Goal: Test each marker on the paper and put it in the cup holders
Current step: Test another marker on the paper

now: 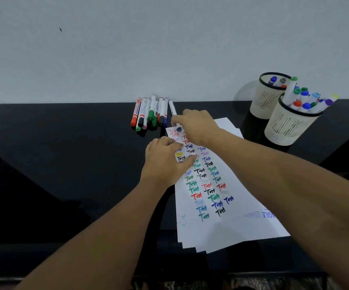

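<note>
right hand (194,125): fingers curled round a blue-capped marker (174,117) (far end of paper (228,225))
left hand (165,162): flat, open, pressing paper

This looks like an office or study desk. A glossy black desktop (64,143) stands against a plain pale wall (127,49), with two mesh pen cups (288,126) full of markers at far right and stacked white paper sheets (242,216) nearby.

1. My blue-capped white marker (174,116) lies just above the paper (221,206), which is covered in coloured "Test" words.
2. Spare markers (150,114) lie bunched together.
3. Two mesh cups (282,128) hold markers upright.
</note>
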`<state>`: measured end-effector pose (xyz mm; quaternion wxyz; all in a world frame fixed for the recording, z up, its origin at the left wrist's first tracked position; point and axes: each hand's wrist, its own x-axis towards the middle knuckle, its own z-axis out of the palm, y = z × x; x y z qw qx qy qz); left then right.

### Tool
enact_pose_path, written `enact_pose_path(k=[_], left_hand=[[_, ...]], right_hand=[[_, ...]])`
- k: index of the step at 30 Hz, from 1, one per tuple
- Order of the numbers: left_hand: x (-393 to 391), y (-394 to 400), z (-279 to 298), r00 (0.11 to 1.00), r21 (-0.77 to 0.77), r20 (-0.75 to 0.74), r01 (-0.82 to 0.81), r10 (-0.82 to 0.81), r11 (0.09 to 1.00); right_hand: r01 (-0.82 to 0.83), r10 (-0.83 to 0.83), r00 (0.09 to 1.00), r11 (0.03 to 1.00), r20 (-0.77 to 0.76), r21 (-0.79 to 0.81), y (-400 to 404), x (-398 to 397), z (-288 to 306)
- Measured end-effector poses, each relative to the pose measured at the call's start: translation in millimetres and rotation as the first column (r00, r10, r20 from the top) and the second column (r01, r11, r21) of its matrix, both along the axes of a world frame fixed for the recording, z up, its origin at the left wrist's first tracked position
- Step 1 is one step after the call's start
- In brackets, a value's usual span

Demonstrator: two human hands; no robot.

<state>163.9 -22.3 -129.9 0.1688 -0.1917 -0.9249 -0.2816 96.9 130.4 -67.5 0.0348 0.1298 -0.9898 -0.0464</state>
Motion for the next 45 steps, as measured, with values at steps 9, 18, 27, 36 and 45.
enact_pose_path(k=[9, 18, 27, 36, 45], left_hand=[[-1, 0, -2, 1.0, 0.02, 0.001, -0.007, 0.007, 1.0], [-2, 0, -3, 1.0, 0.022, 0.01, -0.005, 0.005, 1.0], [1, 0, 3, 0.998, 0.014, 0.054, -0.012, 0.011, 1.0], [2, 0, 0, 0.977, -0.036, -0.176, 0.116, -0.121, 0.993], [-4, -1, -5, 0.917, -0.124, -0.305, 0.232, -0.259, 0.965]], right_hand=[[-0.141, 0.167, 0.979, 0.968, -0.115, 0.207, 7, -2, 6], [-0.213, 0.235, 0.941, 0.971, -0.244, 0.112, 19, 7, 9], [-0.049, 0.032, 0.997, 0.963, -0.068, -0.267, 44, 55, 7], [0.009, -0.003, 0.994, 0.998, 0.112, -0.059, 61, 102, -6], [0.0, 0.002, 0.998, 1.0, 0.061, -0.028, 58, 106, -3]])
